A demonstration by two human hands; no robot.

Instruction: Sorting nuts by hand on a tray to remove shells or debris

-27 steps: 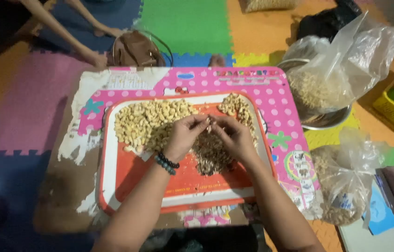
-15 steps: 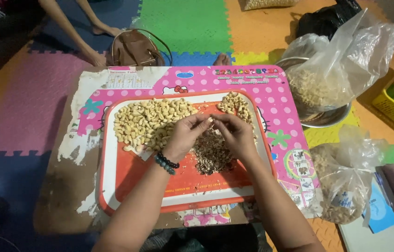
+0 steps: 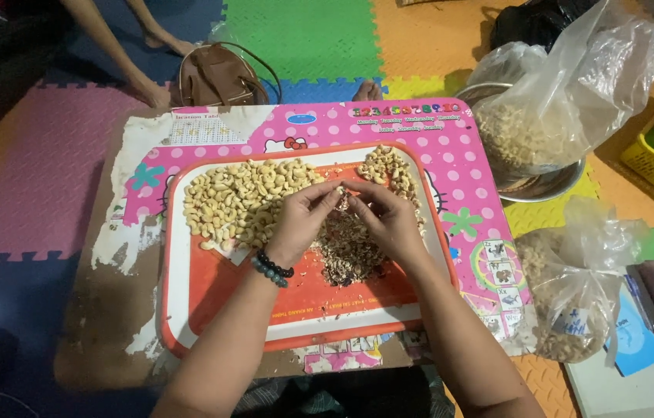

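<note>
From the head view, my left hand and right hand meet fingertip to fingertip over the orange plastic tray with a white rim, pinching between them a small pale cashew nut. My fingers cover most of it, so I cannot tell which way its long axis runs. It sits above the dark heap of brown nut skins in the tray's middle. My left wrist wears a dark beaded bracelet.

A broad pile of pale peeled cashews lies to the left, and a smaller pile of cashews at the tray's upper right corner. The tray rests on a low pink polka-dot table with a peeling surface.

To the right, a clear plastic bag of nuts sits in a round metal bowl; below it a knotted clear bag with a small white label lies on the foam floor mat. A brown leather handbag stands beyond the table, its top cut off by the frame, beside another person's arm.
</note>
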